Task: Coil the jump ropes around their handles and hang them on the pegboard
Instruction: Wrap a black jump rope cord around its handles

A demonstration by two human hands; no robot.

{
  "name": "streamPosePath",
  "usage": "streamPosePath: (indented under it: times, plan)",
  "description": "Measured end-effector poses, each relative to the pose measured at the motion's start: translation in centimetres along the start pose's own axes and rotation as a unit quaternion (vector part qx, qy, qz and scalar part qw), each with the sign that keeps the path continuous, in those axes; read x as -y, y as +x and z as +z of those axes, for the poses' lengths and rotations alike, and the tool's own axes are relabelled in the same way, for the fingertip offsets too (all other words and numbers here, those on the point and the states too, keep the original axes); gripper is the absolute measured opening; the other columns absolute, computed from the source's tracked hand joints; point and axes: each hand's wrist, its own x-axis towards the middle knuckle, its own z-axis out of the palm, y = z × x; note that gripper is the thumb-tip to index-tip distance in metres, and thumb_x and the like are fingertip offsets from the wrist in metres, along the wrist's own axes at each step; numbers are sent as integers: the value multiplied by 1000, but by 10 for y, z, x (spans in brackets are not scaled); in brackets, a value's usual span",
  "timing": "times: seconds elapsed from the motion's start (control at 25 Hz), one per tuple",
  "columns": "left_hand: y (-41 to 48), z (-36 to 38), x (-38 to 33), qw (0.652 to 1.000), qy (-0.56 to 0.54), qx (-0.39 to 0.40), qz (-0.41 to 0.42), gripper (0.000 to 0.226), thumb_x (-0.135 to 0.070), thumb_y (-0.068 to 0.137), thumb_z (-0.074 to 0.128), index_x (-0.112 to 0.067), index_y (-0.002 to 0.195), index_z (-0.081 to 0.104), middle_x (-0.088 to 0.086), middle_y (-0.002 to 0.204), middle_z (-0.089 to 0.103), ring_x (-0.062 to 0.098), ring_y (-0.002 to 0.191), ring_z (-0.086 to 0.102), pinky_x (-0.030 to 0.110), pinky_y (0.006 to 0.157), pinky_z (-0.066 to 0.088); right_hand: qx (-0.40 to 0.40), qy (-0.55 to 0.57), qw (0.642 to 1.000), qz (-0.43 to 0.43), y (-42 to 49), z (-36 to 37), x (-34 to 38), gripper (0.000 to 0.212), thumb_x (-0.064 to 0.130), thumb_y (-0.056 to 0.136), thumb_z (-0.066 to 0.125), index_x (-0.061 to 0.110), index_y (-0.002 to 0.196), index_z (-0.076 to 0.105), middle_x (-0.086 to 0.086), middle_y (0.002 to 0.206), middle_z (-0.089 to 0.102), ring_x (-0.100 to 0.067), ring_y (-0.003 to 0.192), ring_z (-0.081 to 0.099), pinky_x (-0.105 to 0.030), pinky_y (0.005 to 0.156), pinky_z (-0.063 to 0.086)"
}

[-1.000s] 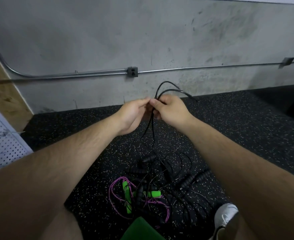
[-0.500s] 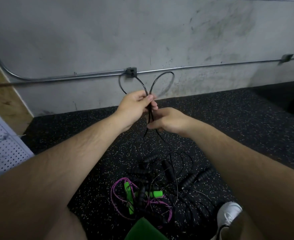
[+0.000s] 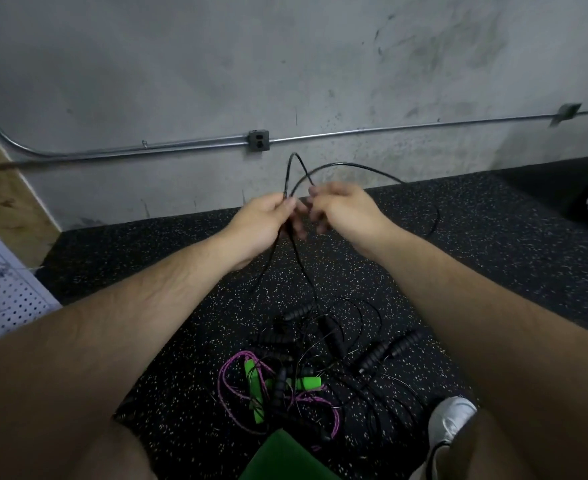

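- Sorting out one rope: thin black jump rope cord (image 3: 337,165) is held up at 12 o'clock of the floor pile. Two loops rise above the hands and its strands trail down into the pile.
- Left hand (image 3: 261,220) pinches the cord strands between thumb and fingertips.
- Right hand (image 3: 344,209), just at its 3 o'clock, pinches a loop strand with thumb and index. Its other fingers are curled and blurred.
- Neither hand has a handle. This cord's handles are probably among the black ribbed foam handles (image 3: 382,351) in the tangle at 6 o'clock, but I cannot tell which.
- Pink braided rope with bright green handles (image 3: 251,372) lies at 7 o'clock of the pile, snarled with the black ones.
- White perforated pegboard (image 3: 1,289) is at the 9 o'clock edge, well apart.
- Speckled black rubber floor (image 3: 493,254) is underneath, with a white shoe (image 3: 452,420) at 5 o'clock.
- Step, as I judge it: untangling, with coiling not yet begun.
- Next move calls for drawing the cord free, finding both handles, then wrapping.
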Motion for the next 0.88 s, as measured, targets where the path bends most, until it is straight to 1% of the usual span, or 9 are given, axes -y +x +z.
streamPosePath:
  times: [0.08,0.16,0.28,0.36,0.48,0.56,0.64,0.76,0.88]
  plan:
    - [2,-1,-11,996,-82,-32,14,27,-21,109,39,-16,100,64,0,76,63,9,76,68,16,68,50,98,-119,987,37,-6,10,-15,41,16,85,71,9,124,60,-2,113,68,-19,94,68,-33,76,55]
    - [3,0,-16,983,-183,-15,16,27,-18,109,39,-10,100,63,3,73,57,16,78,68,20,73,54,157,-147,976,23,-12,28,-24,34,26,88,74,12,117,63,3,108,67,-12,90,66,-30,76,52]
    - [6,1,-23,968,-249,-10,5,29,-23,109,39,-8,107,64,4,78,62,19,86,68,29,82,57,100,-152,983,-32,-15,44,-20,20,31,99,63,12,97,69,2,76,62,-12,66,56,-30,66,48]
    - [4,-5,-20,977,-214,-9,-10,31,-32,108,40,-13,118,63,0,102,71,16,111,64,32,103,50,56,-147,986,-54,-16,37,-6,17,30,102,56,19,93,67,4,70,61,-12,61,57,-30,62,49]
    - [-12,-17,-3,986,-91,120,-67,37,-35,107,39,-18,135,57,0,127,67,7,128,55,33,115,35,-22,-74,995,-67,-9,19,11,21,29,103,54,17,93,67,2,74,64,-12,62,60,-29,61,53]
    - [-20,-12,9,980,-16,182,-76,31,-28,108,41,-16,126,62,2,117,74,12,116,66,33,108,43,-67,-11,996,-63,-1,10,16,24,28,103,55,10,97,69,-1,75,64,-10,58,58,-26,59,51]
    - [-17,-1,9,990,-19,130,-57,26,-22,108,42,-14,108,66,2,89,75,22,97,73,39,101,50,-74,38,996,-44,2,6,13,27,28,102,57,4,98,66,-2,71,63,-11,54,56,-25,56,47]
    - [0,8,1,995,-97,10,-25,29,-22,109,41,-16,93,64,0,72,61,22,75,61,39,81,49,30,44,999,0,-4,9,-2,18,20,94,60,4,98,66,0,69,63,-13,59,54,-25,52,41]
    - [9,5,-4,993,-119,-15,-1,31,-25,109,41,-16,89,64,-6,66,55,16,69,52,38,72,41,141,13,989,31,-8,19,-20,37,24,77,68,-1,103,66,-3,85,64,-15,74,54,-28,59,42]
